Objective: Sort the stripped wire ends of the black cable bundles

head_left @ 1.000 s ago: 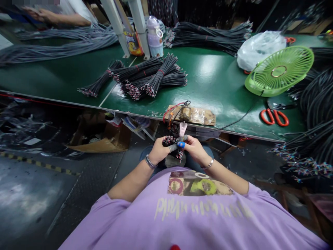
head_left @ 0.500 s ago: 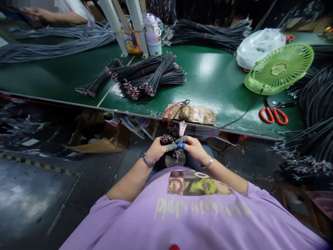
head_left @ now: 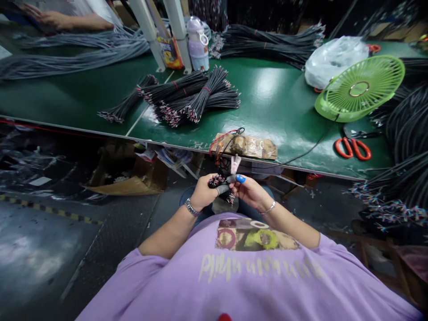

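Observation:
Below the bench's front edge, my left hand (head_left: 204, 192) is closed around a bundle of short black cables (head_left: 216, 180) with red and white wire ends. A grey finger cover shows on it. My right hand (head_left: 249, 192) meets it at the bundle, its fingers bent and pinched close to the wire ends; a blue cover (head_left: 240, 178) is on one finger. Whatever lies between the right fingertips is too small to make out. Just beyond my hands is a pale pink clip-like piece (head_left: 235, 164), hanging at the edge of a worn wooden block (head_left: 259, 147) with wires.
Tied bundles of black cables (head_left: 200, 96) lie on the green bench (head_left: 267, 107). At the right are orange-handled scissors (head_left: 352, 148), a green fan (head_left: 361, 89), a plastic bag (head_left: 334, 62) and more cables (head_left: 409, 125). A bottle (head_left: 198, 44) stands behind. Another person's hand (head_left: 55, 20) shows top left.
My right hand's fingers have shifted and curled, and its blue-covered finger has moved up and right. My left hand still holds the cable bundle, moved very slightly right.

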`<state>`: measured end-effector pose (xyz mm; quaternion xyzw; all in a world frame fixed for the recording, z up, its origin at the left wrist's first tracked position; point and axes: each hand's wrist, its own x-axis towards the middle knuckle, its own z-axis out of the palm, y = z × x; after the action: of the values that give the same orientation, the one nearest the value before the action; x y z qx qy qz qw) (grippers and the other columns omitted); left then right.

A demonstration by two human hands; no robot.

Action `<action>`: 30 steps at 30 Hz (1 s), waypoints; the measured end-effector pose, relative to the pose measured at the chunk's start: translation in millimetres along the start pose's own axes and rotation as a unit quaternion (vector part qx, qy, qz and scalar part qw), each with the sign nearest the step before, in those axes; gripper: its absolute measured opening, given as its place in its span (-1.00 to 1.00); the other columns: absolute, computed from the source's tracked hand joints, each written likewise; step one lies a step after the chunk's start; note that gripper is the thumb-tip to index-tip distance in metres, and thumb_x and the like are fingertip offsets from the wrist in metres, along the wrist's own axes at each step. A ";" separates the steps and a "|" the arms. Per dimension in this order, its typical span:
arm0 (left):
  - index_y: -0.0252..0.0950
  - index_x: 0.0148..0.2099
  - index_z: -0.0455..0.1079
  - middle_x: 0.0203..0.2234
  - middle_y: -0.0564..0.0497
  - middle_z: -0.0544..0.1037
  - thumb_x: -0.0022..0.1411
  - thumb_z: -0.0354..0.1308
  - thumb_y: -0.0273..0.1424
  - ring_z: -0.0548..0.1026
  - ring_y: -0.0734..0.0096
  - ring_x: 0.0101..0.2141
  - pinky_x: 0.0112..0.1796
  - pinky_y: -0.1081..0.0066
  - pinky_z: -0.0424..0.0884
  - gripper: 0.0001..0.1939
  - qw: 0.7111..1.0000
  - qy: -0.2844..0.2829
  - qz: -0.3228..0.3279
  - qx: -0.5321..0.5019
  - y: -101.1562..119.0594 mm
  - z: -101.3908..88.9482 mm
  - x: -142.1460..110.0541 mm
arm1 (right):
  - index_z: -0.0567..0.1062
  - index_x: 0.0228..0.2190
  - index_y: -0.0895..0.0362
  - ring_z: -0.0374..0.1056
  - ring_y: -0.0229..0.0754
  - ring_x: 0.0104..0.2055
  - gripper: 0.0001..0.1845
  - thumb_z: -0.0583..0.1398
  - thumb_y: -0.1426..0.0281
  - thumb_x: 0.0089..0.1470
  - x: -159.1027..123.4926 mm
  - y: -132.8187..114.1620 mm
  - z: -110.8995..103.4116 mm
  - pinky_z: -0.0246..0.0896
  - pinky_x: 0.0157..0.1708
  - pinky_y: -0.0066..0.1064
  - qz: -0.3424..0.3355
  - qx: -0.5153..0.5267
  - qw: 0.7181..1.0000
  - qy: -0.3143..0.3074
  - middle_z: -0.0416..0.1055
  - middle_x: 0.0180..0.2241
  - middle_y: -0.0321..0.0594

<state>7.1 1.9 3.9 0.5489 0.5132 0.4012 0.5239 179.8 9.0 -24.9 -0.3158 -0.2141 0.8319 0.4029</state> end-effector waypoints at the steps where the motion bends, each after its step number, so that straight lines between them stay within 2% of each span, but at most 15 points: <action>1: -0.37 -0.50 0.36 -0.63 0.14 0.39 -0.15 0.38 -0.34 0.29 0.59 -0.57 -0.51 0.55 0.27 -0.73 1.000 -0.001 0.004 0.010 0.4 0.2 -0.2 | 0.48 -0.47 0.19 0.32 -0.38 -0.55 -0.74 0.36 0.28 -0.17 0.1 0.2 -0.2 0.29 -0.53 -0.55 0.005 0.004 1.000 -0.001 0.50 -0.50 -0.26; 4: -0.37 -0.50 0.35 -0.63 0.15 0.36 -0.12 0.36 -0.35 0.25 0.60 -0.57 -0.53 0.55 0.23 -0.74 1.000 -0.002 0.011 0.024 2.1 1.2 -1.0 | 0.48 -0.47 0.19 0.31 -0.42 -0.56 -0.73 0.40 0.34 -0.23 0.7 1.0 -0.8 0.27 -0.54 -0.59 0.014 0.009 1.000 -0.004 0.50 -0.51 -0.29; 12: -0.37 -0.48 0.35 -0.60 0.14 0.37 -0.12 0.35 -0.37 0.26 0.59 -0.55 -0.51 0.55 0.23 -0.76 1.000 0.007 0.016 0.026 0.8 2.1 -2.4 | 0.51 -0.48 0.18 0.28 -0.44 -0.57 -0.70 0.44 0.35 -0.32 2.5 4.4 -2.5 0.25 -0.54 -0.59 0.020 0.030 0.999 0.004 0.49 -0.53 -0.31; 18: -0.37 -0.45 0.38 -0.57 0.09 0.41 -0.07 0.32 -0.33 0.31 0.55 -0.53 -0.48 0.52 0.28 -0.77 1.000 0.003 0.018 0.025 -0.6 3.1 -1.9 | 0.51 -0.47 0.18 0.27 -0.43 -0.57 -0.68 0.45 0.35 -0.33 3.0 5.6 -1.6 0.23 -0.55 -0.60 0.019 0.039 0.999 0.010 0.48 -0.54 -0.32; 30: -0.37 -0.45 0.39 -0.59 0.11 0.41 -0.07 0.32 -0.36 0.29 0.57 -0.55 -0.49 0.53 0.26 -0.80 0.998 0.017 0.034 0.039 -0.9 2.6 -2.0 | 0.51 -0.49 0.17 0.27 -0.43 -0.56 -0.71 0.44 0.39 -0.33 2.6 2.3 0.2 0.23 -0.55 -0.60 0.022 0.026 0.999 0.005 0.48 -0.52 -0.31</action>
<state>9.2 -0.6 2.9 0.5793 0.5185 0.4077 0.4789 177.1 9.8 -27.0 -0.3141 -0.1833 0.8444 0.3935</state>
